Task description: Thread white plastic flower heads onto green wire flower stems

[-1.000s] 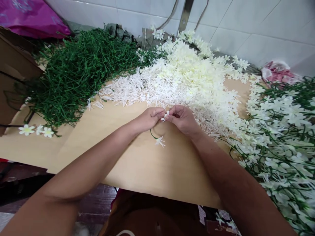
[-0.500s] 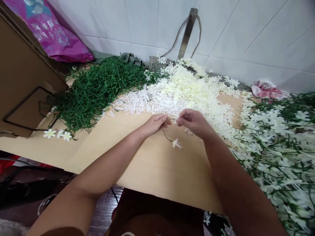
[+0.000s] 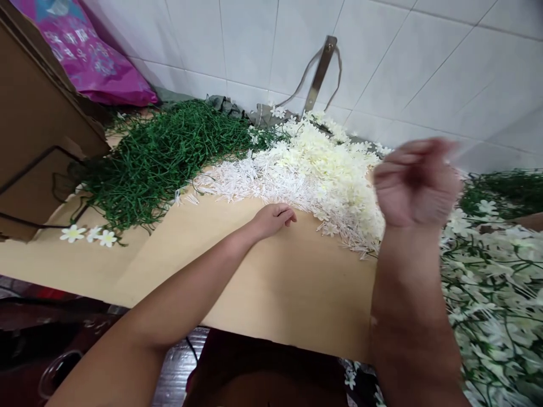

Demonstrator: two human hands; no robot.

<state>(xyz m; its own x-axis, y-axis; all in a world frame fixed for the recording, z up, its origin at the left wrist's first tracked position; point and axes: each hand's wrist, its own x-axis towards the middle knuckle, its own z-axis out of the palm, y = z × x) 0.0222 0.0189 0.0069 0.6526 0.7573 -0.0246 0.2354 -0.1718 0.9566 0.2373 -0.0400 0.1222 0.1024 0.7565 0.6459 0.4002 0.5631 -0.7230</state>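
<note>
Near the middle of the brown surface [image 3: 297, 299], the person's left hand [image 3: 274, 220] rests or hovers just beside a heap of thin white stamens [image 3: 271, 178]. Its fingers curl inward, and from where I stand I can't tell whether they pinch anything. Over to the right, the right hand [image 3: 413, 186] is raised and badly blurred, its fingers seemingly bunched; I can't make out what they hold, if anything.

That hand shows between a pile of creamy white petals [image 3: 326, 155] and a big spread of white flowers on green stems [image 3: 496, 299] along the right side. The petals run up against the stamens, toward the tiled wall [image 3: 246, 45]. To the left of the stamens sits a thick tangle of dark green stems [image 3: 178, 147], with a cardboard box [image 3: 42, 130] beside it and a pink bag [image 3: 102, 68] behind the box. Three loose flowers [image 3: 93, 234] lie in a short row in front of the tangle. Against the wall leans or hangs a metal strip [image 3: 319, 76] with a cord around it.
</note>
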